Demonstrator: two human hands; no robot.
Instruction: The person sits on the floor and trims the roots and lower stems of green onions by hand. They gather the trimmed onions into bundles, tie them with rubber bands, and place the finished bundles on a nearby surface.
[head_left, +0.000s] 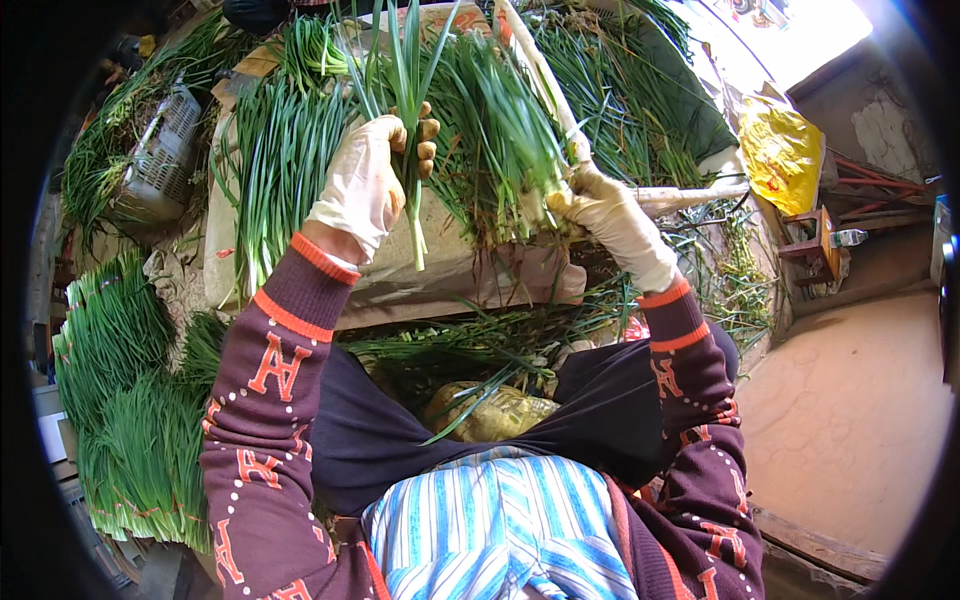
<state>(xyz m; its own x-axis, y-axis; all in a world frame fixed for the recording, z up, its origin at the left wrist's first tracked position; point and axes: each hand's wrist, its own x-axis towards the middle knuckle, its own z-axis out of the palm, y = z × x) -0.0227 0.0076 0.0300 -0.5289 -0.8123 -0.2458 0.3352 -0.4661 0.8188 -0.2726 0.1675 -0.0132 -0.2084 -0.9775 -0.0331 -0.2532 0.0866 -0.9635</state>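
Observation:
My left hand (375, 180), in a soiled whitish glove, grips a few garlic chives (409, 82) upright, their pale stem ends hanging below the fist. My right hand (611, 217), gloved the same way, is closed around the pale lower ends of a bunch of chives (517, 142); the bunch is blurred by motion. Under both hands lies a cloth-covered work surface (450, 277). Left of my left hand, a row of long green chives (289, 157) rests on it. A smaller bundle with pale stems (315, 56) sits farther back.
A pale pole (544, 71) slants down to my right hand; another (694, 195) runs rightward. Loose chives (622, 82) heap at the back right. Tied bundles (135, 435) stand at left, near a plastic crate (161, 154). A yellow bag (780, 150) and stool (814, 244) are at right.

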